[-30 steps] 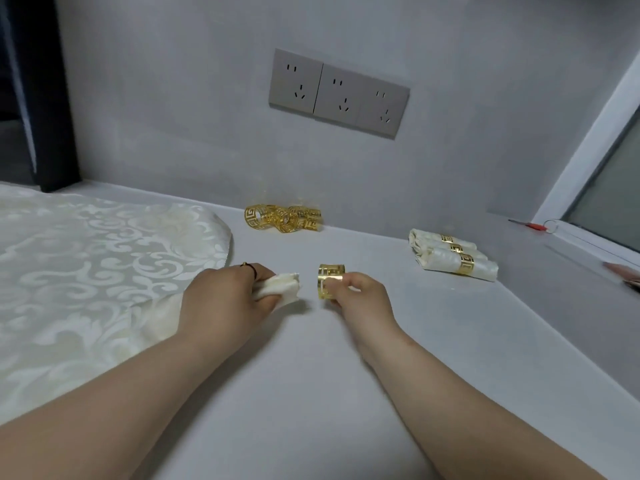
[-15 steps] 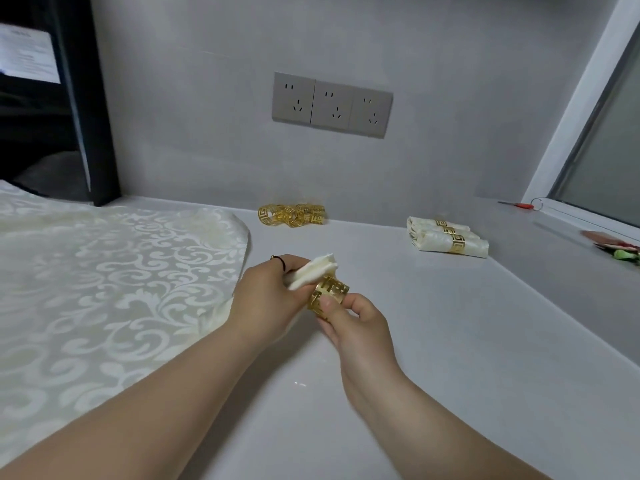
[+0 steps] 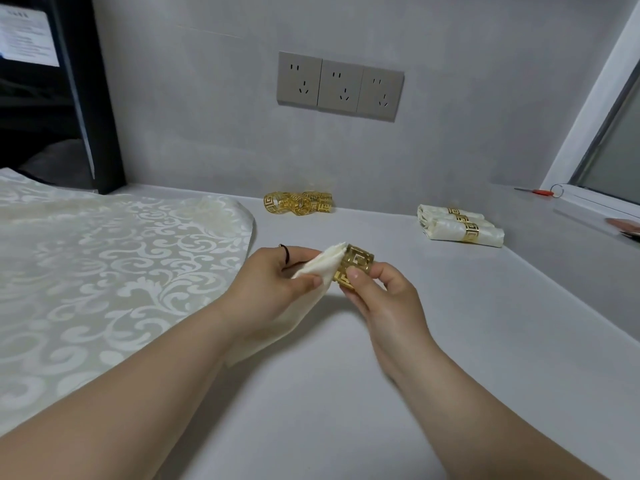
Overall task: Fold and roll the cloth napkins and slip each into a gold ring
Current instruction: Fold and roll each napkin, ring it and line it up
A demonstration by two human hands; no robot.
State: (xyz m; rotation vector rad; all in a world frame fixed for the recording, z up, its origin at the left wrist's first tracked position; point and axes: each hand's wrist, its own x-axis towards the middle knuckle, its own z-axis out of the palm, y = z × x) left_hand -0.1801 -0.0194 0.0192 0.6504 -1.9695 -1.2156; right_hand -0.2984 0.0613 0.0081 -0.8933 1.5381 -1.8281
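Napkin tip meets ring mouth, dead centre of the frame! Left hand (image 3: 273, 285) is clenched around the rolled napkin (image 3: 320, 266), thumb and fingers pinching it just behind its pointed end, while the rest of the cloth trails down and back under the palm toward the lower middle of the frame. Right hand (image 3: 381, 299) pinches the gold ring (image 3: 356, 268) between thumb and fingertips, opening turned toward the left of the frame, straight at that cloth tip.

Here's the relation that matters: the roll's long axis runs from lower left up to the right, and its tip sits touching the ring's near rim, perhaps just inside it; how far it has entered I can't tell. The ring lies to the right of the left fingers, just beside them, so my read is that the left hand must feed along that axis while the right holds the ring square to it. Any tilt and the tip could bunch against the rim.

Both hands hover above the grey counter (image 3: 450, 341). At right of centre, finished napkins (image 3: 457, 228) lie already ringed; spare rings (image 3: 299, 202) cluster against the wall at upper centre. A patterned cloth (image 3: 104, 271) spreads across the left of the frame, so more work looks likely.
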